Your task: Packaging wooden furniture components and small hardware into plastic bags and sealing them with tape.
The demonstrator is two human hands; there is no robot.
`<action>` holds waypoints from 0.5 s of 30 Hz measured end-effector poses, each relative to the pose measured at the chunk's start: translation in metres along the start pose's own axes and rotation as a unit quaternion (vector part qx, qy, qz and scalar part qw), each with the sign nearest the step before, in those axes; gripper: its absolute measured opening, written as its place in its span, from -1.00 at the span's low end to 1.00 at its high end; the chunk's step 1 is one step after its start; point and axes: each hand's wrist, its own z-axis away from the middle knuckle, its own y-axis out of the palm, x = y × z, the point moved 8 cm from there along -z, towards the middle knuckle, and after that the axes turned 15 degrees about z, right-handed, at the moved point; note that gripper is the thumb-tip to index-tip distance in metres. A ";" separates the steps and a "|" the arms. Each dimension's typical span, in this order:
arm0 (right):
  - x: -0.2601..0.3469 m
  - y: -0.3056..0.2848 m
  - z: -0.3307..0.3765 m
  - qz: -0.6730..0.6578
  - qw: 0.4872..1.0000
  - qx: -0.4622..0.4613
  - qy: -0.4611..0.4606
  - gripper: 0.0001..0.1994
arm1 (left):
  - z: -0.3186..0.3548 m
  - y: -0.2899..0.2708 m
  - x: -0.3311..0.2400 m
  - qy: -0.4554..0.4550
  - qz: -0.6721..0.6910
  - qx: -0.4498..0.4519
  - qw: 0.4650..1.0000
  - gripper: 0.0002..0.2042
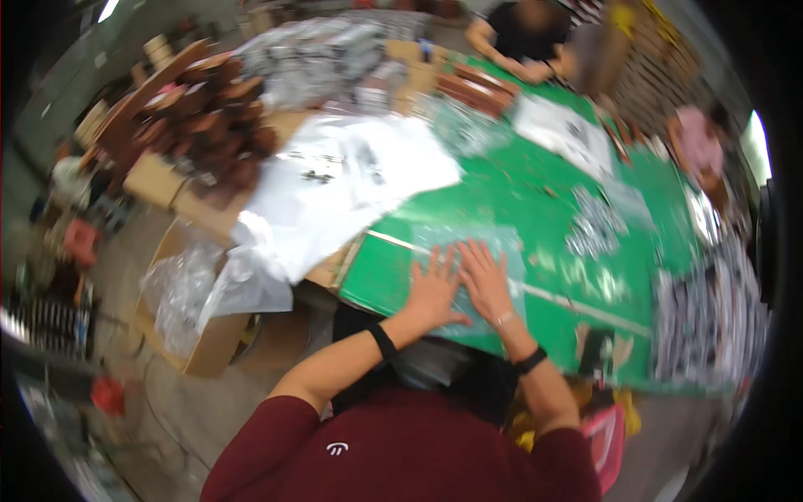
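Both my hands lie flat, fingers spread, on a clear plastic bag [477, 243] at the near edge of the green table [535, 201]. My left hand [435, 289] presses the bag's left part; my right hand [483, 276] lies beside it, thumbs nearly touching. Each wrist wears a black band. The picture is blurred, so what the bag holds cannot be told.
A heap of white plastic bags [335, 184] lies to the left over cardboard boxes [209, 335]. Brown wooden pieces [201, 117] are piled at far left. Small clear packets [594, 226] lie to the right. Other people [523, 33] sit at the far end and right side.
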 end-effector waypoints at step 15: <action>-0.016 -0.006 0.010 0.001 1.000 0.020 -0.010 -0.35 | 0.196 -0.424 0.312 -0.073 0.412 -0.637 0.648 -0.46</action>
